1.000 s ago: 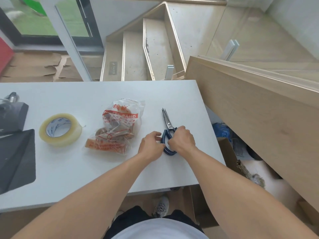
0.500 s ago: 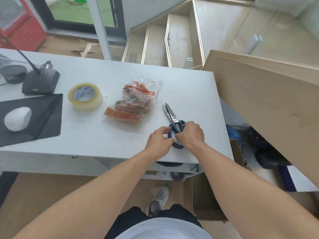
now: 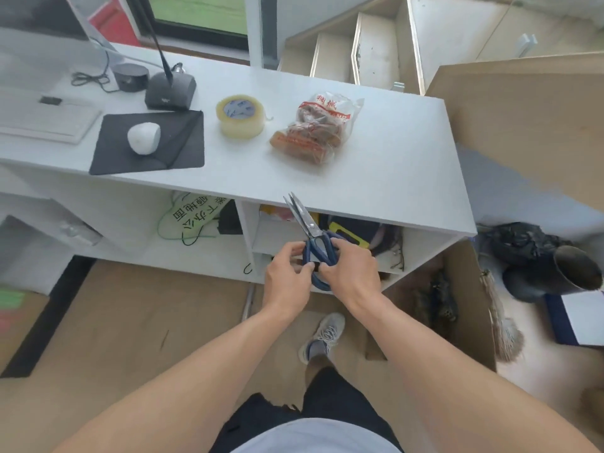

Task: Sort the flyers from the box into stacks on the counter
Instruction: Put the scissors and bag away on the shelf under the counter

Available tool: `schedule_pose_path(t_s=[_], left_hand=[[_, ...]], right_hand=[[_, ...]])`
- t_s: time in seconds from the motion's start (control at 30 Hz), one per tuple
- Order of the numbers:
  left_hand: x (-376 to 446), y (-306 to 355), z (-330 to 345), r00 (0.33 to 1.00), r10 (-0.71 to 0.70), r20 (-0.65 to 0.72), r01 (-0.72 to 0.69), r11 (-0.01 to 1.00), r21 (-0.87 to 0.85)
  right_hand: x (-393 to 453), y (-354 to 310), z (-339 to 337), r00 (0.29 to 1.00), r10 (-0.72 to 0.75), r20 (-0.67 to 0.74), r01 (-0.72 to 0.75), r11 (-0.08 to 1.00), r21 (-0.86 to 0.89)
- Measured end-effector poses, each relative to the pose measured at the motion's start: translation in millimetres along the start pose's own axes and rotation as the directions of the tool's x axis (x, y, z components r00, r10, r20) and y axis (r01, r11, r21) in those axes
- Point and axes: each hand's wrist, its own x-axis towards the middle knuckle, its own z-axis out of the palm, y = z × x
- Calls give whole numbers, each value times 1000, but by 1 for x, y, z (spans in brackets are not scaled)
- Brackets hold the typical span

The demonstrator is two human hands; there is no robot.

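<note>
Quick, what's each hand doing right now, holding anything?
Left hand: fingers curled on the handle loops of the blue-handled steel scissors.
Right hand: also grips the same scissors' handle loops, blades pointing away from the person.

Blue-handled scissors (image 3: 318, 253); white counter (image 3: 392, 178); black mousepad (image 3: 176, 148).

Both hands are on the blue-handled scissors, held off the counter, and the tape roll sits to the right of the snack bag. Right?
Not quite. In the head view the tape roll sits left of the snack bag. The rest holds: left hand and right hand grip the blue-handled scissors, held off the counter.
</note>
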Motion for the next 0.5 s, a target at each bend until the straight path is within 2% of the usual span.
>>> schedule_pose_path(t_s=[0.13,0.27,0.5], left_hand=[[-26,-29,-10,997,-71,-29,70,997,-29],[-28,-53,-6,988,-146,-47,145,989,-11],[33,-106,32,981,-194,-17,194,980,34]], right_hand=[[-35,7,24,994,-8,109,1,998,67],[-43,19,45,984,-53,171,52,999,7],[12,63,94,975,-28,221,35,999,-27]])
